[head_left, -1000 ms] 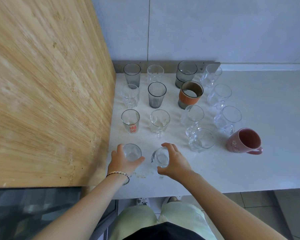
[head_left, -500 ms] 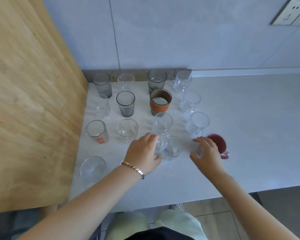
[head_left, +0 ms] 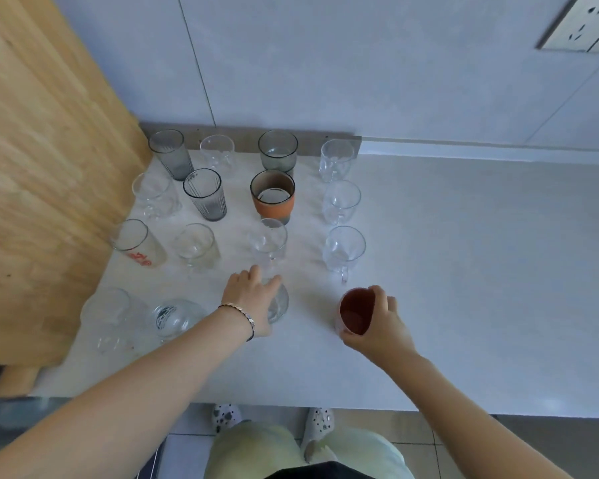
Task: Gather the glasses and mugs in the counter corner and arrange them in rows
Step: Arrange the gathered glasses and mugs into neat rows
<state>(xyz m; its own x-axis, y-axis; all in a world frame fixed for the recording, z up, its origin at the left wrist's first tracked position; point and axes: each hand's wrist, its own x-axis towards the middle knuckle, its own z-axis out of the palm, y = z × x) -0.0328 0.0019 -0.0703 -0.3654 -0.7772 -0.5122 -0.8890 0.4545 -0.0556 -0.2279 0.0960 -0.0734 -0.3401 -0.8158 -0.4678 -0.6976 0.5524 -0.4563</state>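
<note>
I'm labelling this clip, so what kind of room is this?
Probably a home kitchen: a pale counter against a tiled wall with a wall socket, holding rows of drinking glasses and a pink mug.

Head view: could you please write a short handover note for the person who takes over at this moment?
Left grip: holds a clear glass, third place in the front row.
Right grip: holds the pink mug, fourth place.
Done: three rows of four stand behind on the counter; two front-left glasses are placed.
Left: probably line both up with their columns, then let go.
</note>
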